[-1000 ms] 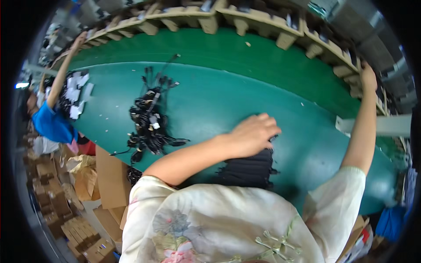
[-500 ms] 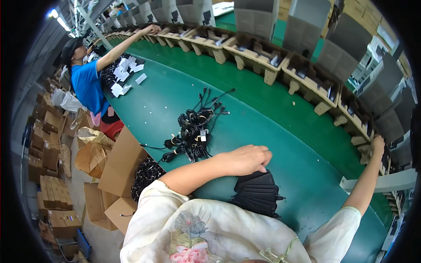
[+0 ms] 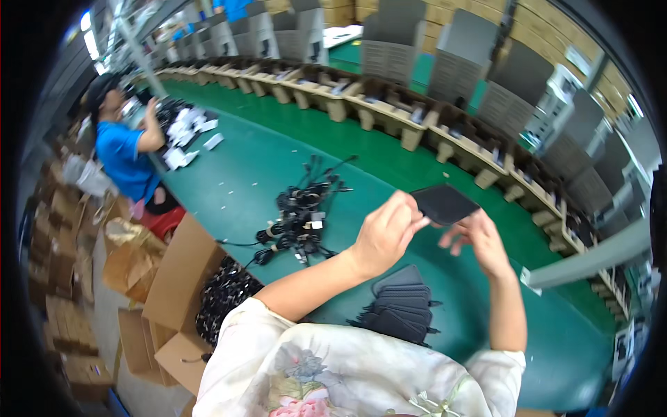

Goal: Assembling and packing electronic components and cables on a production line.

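Above the green table, my left hand pinches the left corner of a flat black pouch between thumb and fingers. Close to the pouch's right edge is my right hand, its fingers apart and slightly bent; whether a fingertip touches the pouch I cannot make out. Below both hands a fanned stack of similar black pouches lies near my body, with short cord ends poking out at its side. Bundled black cables with small plugs and white tags are heaped to the left of my hands.
Across the table runs a line of tan moulded trays with grey upright flaps on a green belt. An open carton of black cables stands at left. A co-worker in blue is beside white papers. A grey bar juts in at right.
My left hand has risen from the stack with a pouch. My right hand has come back from the far-right trays toward it. The co-worker's outstretched arm has drawn in.
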Available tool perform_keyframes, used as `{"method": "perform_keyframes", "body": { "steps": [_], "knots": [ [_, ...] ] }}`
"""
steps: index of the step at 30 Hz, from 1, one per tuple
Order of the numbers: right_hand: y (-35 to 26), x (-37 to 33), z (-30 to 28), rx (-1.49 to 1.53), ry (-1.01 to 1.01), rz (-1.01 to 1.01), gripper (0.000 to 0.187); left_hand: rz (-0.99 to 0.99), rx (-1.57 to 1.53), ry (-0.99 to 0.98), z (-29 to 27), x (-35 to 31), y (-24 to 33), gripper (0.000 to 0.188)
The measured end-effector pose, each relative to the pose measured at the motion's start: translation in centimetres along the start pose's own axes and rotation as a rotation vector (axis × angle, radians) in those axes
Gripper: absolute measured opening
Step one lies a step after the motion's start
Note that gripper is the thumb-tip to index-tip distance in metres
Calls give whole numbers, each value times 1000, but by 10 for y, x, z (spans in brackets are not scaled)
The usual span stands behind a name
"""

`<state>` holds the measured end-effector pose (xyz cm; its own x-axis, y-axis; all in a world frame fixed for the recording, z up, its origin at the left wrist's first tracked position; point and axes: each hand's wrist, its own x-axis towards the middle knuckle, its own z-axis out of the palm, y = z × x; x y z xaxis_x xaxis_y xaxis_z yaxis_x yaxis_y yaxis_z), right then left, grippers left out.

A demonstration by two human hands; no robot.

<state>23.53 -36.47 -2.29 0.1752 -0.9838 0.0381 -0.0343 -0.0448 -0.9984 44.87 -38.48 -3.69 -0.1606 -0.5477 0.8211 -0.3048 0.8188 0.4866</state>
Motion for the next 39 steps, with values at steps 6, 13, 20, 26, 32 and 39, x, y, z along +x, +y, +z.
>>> {"method": "perform_keyframes", "body": {
  "steps": [6, 13, 20, 26, 32, 39],
  "knots": [
    [-3, 18, -41, -21, 431, -281, 23, 82, -51, -211, 47, -15, 4, 27],
    [2, 33, -252, -762, 1334, -359, 28, -201, -28, -361, 36, -42, -16, 29],
    [29, 79, -303, -1038, 1263, 156, 42, -355, 61, -469, 13, -75, -30, 27],
    [67, 81, -436, -1523, 855, 457, 51, -368, 96, -499, 7, -71, -43, 25],
    [79, 65, -385, -1764, 875, 500, 44, -333, 267, -463, -24, -75, -38, 25],
    [81, 51, -275, -1842, 1242, -65, 33, -191, 564, -323, -78, -66, -39, 22]
  ]
}}
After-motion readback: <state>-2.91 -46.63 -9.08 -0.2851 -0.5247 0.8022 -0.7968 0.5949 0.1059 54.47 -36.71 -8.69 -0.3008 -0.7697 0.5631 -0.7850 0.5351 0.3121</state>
